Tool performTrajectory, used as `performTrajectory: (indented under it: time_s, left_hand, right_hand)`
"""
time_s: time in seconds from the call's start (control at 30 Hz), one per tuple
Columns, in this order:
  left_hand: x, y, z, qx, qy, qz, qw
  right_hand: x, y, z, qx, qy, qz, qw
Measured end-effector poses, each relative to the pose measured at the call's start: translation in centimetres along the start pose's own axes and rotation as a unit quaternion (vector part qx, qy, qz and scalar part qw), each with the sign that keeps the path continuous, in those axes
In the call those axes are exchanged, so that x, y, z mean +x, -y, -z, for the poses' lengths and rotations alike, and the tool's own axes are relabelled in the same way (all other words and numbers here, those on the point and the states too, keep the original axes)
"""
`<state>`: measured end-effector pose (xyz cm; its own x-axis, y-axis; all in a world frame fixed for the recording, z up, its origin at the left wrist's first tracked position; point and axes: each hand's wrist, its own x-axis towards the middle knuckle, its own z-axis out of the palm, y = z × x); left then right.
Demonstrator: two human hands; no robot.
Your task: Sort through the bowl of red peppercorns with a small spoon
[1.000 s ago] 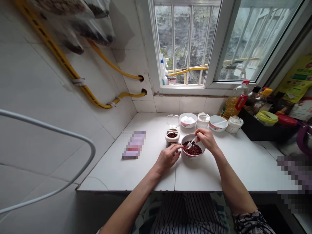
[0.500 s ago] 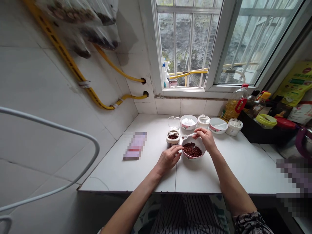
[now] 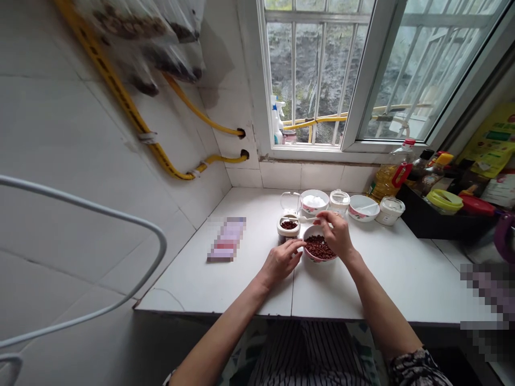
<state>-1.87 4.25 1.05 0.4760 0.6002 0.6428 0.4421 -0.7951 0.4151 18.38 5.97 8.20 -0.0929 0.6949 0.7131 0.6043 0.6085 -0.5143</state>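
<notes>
A small white spoon [image 3: 306,219] is pinched in my right hand [image 3: 335,231], its bowl end at the rim of an open jar [image 3: 288,225] of dark red grains. Below my right hand stands a white bowl with a pink flower pattern [image 3: 320,260], part-filled with dark red grains [image 3: 319,247]. My left hand [image 3: 283,259] touches the left side of this bowl with its fingertips, the fingers partly spread. The jar's clear lid [image 3: 290,200] stands hinged open behind it.
Behind are a bowl of white powder [image 3: 314,201], a lidded white jar [image 3: 339,200], a bowl with a white spoon [image 3: 363,208] and another white jar [image 3: 390,210]. An oil bottle [image 3: 389,174] and a black box [image 3: 422,217] stand right. A blurred purple packet [image 3: 227,239] lies left.
My right hand has moved the spoon left, from above the bowl to the jar's rim. My left hand stays at the bowl. The view has shifted slightly.
</notes>
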Motion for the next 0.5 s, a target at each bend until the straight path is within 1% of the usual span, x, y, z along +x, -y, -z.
performTrajectory:
  time_s: [0.07, 0.1, 0.2, 0.27, 0.37, 0.43, 0.5]
  left_hand:
    - [0.0, 0.0, 0.0, -0.002, 0.001, 0.002, 1.000]
    - [0.0, 0.0, 0.0, -0.002, 0.001, 0.002, 1.000]
    - [0.0, 0.1, 0.0, -0.003, -0.001, 0.003, 1.000]
    - [0.0, 0.1, -0.1, -0.004, -0.003, 0.001, 1.000]
    - [0.0, 0.2, -0.2, -0.006, -0.005, -0.002, 1.000]
    - [0.0, 0.2, -0.2, -0.007, -0.007, -0.004, 1.000]
    - [-0.1, 0.2, -0.1, -0.008, -0.007, -0.005, 1.000]
  right_hand:
    - [-0.1, -0.9, 0.9, -0.014, -0.018, -0.047, 0.999]
    - [-0.1, -1.3, 1.2, -0.022, -0.016, -0.066, 0.997]
    - [-0.1, -2.0, 1.7, -0.039, 0.018, -0.104, 0.994]
    - [-0.1, -2.1, 1.4, -0.036, 0.049, -0.117, 0.991]
    - [-0.1, -1.8, 0.8, -0.002, 0.091, -0.138, 0.986]
    - [-0.2, -1.6, 0.4, 0.028, 0.101, -0.157, 0.982]
    - [-0.2, -1.6, 0.4, 0.064, 0.095, -0.188, 0.975]
